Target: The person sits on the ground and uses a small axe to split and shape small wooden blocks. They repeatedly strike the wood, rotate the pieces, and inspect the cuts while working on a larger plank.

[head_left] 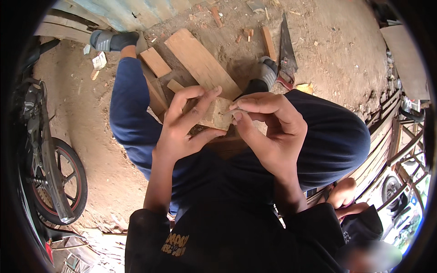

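Note:
My left hand [184, 132] grips a small pale wooden block [217, 116] above my lap, its fingers along the top and thumb along the lower edge. My right hand [271, 132] is closed in a pinch at the block's right side, thumb and forefinger round something small and thin that I cannot clearly make out, perhaps touching the wood. On the dirt beyond lie a long plank [198, 61], a shorter board [154, 62], a narrow strip [268, 42] and a handsaw [287, 48] with a red handle, beside my right sandal [267, 70].
A motorbike [59, 200] stands at the left. A corrugated sheet [123, 11] edges the top left. Wooden slats [387, 127] and a second wheel [392, 191] are at the right. Another person [362, 223] is at the lower right. Scraps and debris [98, 61] dot the dirt.

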Motion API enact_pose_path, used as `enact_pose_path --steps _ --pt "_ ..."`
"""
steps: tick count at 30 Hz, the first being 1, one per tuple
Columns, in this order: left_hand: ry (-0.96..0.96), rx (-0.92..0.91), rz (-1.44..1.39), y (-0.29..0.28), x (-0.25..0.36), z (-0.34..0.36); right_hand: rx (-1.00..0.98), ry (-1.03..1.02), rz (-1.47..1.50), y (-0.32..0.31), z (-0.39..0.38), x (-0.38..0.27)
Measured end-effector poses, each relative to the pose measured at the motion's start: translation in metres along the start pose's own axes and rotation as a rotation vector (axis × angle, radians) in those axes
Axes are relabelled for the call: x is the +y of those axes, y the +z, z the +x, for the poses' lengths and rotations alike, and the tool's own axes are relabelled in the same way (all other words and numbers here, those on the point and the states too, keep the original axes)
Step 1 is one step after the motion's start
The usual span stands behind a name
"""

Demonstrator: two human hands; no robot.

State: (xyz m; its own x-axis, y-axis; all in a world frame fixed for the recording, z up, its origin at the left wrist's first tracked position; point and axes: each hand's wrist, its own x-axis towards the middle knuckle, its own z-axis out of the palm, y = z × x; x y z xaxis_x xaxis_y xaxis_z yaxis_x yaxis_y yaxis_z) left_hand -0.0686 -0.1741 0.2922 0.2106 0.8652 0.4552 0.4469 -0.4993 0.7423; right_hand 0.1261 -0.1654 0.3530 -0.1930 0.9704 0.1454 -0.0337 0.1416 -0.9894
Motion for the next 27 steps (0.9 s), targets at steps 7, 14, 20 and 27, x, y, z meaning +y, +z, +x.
enact_pose_path --steps 7,14,20,27 --pt "0.011 -0.058 0.051 0.018 -0.037 0.009 0.04 0.145 -0.064 -0.006 0.022 0.032" --pt "-0.086 -0.066 0.087 0.062 -0.153 0.03 0.045 0.137 -0.217 -0.01 0.093 0.159" --pt "-0.118 -0.113 0.21 0.104 -0.25 0.028 0.019 0.326 -0.248 -0.017 0.142 0.27" --pt "-0.144 -0.081 0.203 0.135 -0.275 0.016 0.021 0.483 -0.225 -0.017 0.14 0.303"
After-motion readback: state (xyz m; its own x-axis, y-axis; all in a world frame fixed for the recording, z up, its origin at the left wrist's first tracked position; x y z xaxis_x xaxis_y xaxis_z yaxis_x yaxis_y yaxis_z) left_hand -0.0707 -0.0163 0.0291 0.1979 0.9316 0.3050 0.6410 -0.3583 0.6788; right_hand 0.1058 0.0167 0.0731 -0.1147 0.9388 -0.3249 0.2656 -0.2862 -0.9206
